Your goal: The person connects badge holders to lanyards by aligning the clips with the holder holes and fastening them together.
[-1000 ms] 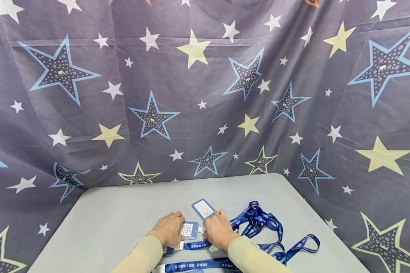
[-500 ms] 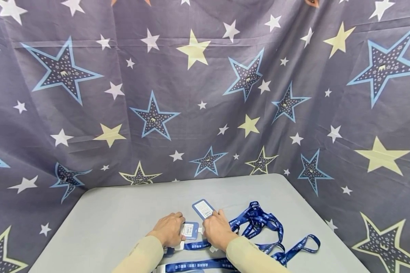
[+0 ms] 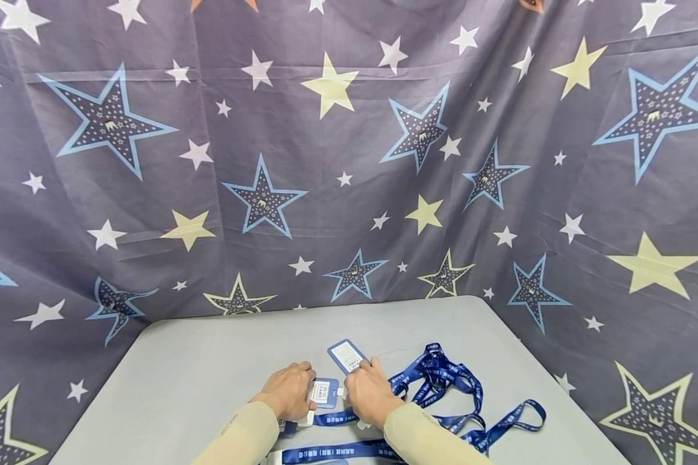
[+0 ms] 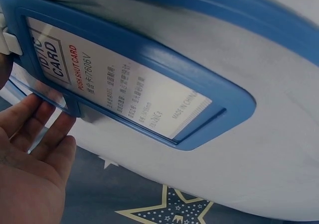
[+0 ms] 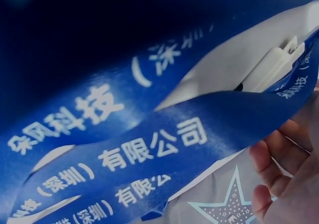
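My left hand [image 3: 289, 391] holds a blue-framed badge holder [image 3: 328, 392] with a white printed card, flat over the table. A white clip [image 3: 341, 392] joins its right end, right at the fingertips of my right hand [image 3: 371, 392]. That hand grips the blue lanyard [image 5: 239, 117] near the clip; its fingertips are partly hidden. A second badge holder [image 3: 344, 355] lies tilted beyond the right hand, its lower end overlapped by the fingers. In the left wrist view, another badge holder [image 4: 134, 79] fills the foreground, with the left fingers [image 4: 55, 139] behind it.
A heap of blue lanyards [image 3: 442, 371] with white lettering lies right of the hands, one loop [image 3: 532, 413] reaching farther right. Another strap [image 3: 337, 452] runs along the near side. The grey table [image 3: 209, 349] ends at a star-patterned curtain [image 3: 302, 213].
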`<action>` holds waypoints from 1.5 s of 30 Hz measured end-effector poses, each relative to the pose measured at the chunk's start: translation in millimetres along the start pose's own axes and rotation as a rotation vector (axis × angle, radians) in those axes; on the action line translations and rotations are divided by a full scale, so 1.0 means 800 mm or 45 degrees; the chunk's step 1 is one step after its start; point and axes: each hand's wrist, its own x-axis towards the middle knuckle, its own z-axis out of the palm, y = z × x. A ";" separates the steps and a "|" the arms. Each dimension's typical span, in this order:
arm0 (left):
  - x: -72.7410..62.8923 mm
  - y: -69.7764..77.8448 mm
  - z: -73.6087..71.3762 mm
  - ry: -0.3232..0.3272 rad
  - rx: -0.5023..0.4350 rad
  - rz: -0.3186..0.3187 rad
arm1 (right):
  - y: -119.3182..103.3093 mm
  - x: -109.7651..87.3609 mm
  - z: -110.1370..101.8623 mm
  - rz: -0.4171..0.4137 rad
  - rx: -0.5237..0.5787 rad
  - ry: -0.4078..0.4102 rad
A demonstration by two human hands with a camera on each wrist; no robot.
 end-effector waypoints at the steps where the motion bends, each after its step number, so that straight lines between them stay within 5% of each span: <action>1: 0.000 0.000 0.000 -0.003 0.000 0.000 | 0.000 0.000 0.000 -0.002 -0.005 -0.001; 45: 0.000 0.000 0.006 0.030 0.075 0.064 | -0.006 0.003 0.007 -0.090 0.022 0.047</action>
